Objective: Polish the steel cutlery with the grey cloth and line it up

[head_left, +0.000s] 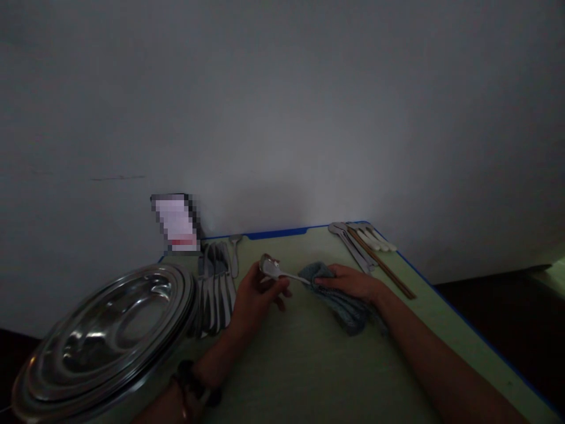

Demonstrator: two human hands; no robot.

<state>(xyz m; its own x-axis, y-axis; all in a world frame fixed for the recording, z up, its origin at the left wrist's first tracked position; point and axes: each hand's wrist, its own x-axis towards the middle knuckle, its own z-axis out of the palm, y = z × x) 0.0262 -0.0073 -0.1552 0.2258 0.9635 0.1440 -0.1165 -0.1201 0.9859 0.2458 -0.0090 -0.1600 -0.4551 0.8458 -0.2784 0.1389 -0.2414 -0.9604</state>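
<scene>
My left hand (260, 291) holds a metal spoon (270, 268) near its bowl, over the middle of the table. The spoon's handle points right, into a blue-grey cloth (318, 272). My right hand (351, 282) grips this cloth, folded around the handle's end; the rest of the cloth hangs down below the fingers. Left of my left hand lies a row of several metal utensils (216, 288), with a single spoon (235, 256) beside it. On the far right are metal spoons (348, 244), white-handled utensils (375, 237) and wooden chopsticks (384, 265).
A stack of large round metal trays (132, 377) takes up the table's left side. Behind the utensils a phone (176, 224) with a blurred screen leans against the wall (282, 118). The pale green table (309, 377) has a blue edge.
</scene>
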